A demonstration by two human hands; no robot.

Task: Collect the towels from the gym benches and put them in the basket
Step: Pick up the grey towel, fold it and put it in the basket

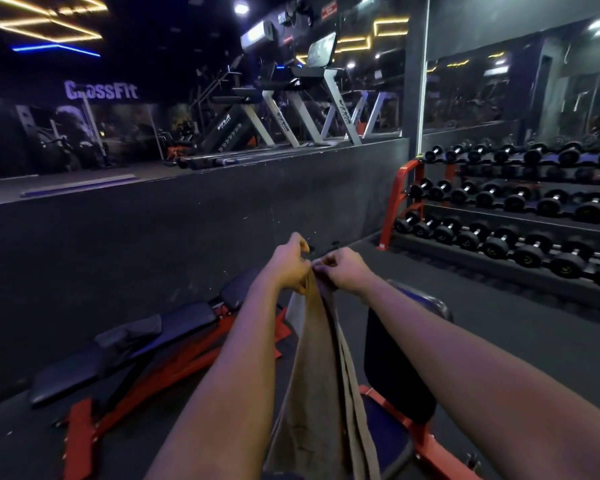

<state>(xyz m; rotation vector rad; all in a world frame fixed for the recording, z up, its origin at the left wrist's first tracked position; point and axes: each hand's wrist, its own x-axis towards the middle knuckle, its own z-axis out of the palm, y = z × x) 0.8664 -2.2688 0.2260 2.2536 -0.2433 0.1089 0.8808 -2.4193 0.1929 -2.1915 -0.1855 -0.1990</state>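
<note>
A long brown towel (314, 368) hangs down from both my hands, held up in front of me. My left hand (288, 268) pinches its top edge on the left. Close beside it, my right hand (343, 270) grips the top edge on the right. A dark towel (129, 336) lies draped over the black padded bench (187, 322) with a red frame at lower left. A second bench (395, 368) with a black upright pad stands at lower right, behind the hanging towel. No basket is in view.
A red dumbbell rack (520, 216) with several black dumbbells lines the right wall under mirrors. Treadmills (291, 109) stand on a raised platform at the back. Dark rubber floor (136, 244) stretches ahead and to the left.
</note>
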